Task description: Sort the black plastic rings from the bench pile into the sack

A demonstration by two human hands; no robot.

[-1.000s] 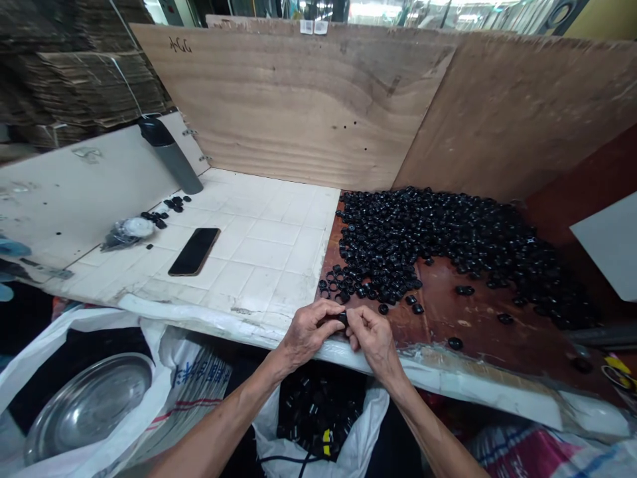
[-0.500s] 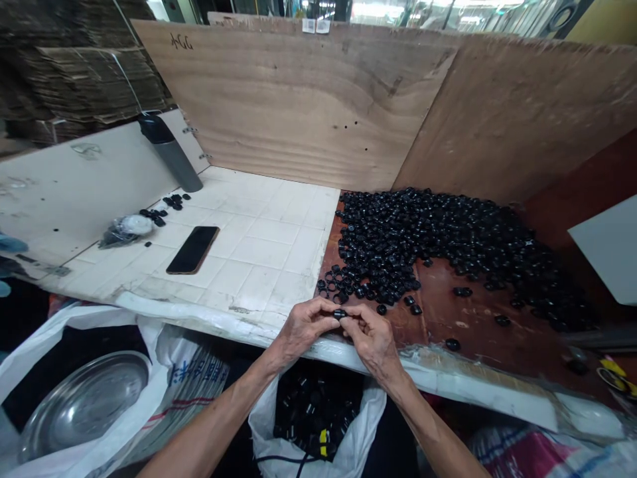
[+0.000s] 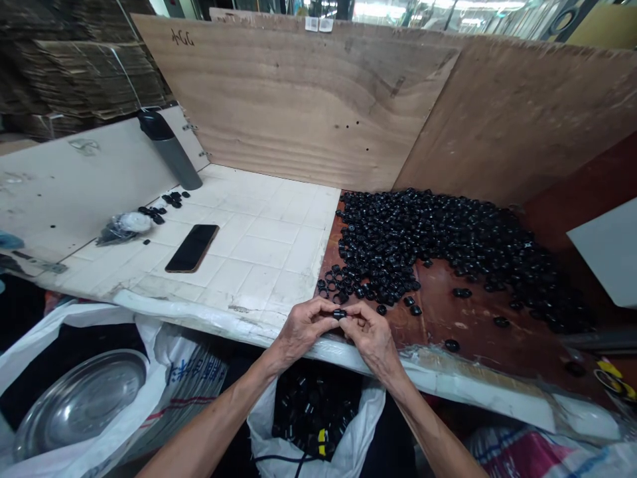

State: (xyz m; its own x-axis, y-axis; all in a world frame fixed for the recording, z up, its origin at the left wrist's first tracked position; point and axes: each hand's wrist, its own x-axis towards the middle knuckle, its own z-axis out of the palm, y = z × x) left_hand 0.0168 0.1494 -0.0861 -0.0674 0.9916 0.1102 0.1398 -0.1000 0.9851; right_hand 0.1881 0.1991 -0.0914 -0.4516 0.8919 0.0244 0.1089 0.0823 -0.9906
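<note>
My left hand (image 3: 304,327) and my right hand (image 3: 371,336) meet at the table's front edge, fingers pinched together on one small black plastic ring (image 3: 340,313). Just beyond them a large heap of the same black rings (image 3: 438,239) spreads over the brown board. Below my wrists hangs a white bag (image 3: 318,425) holding more black parts.
A black phone (image 3: 192,247) lies on the white tiled surface (image 3: 259,232). A dark grey bottle (image 3: 170,150) stands at the back left, near a small plastic bag and a few loose rings (image 3: 158,214). Plywood walls (image 3: 308,99) close the back. A steel bowl (image 3: 74,405) sits low left.
Both hands lifted slightly and brought the ring up between the fingertips, where it now shows on top; since half a second ago they have hardly moved.
</note>
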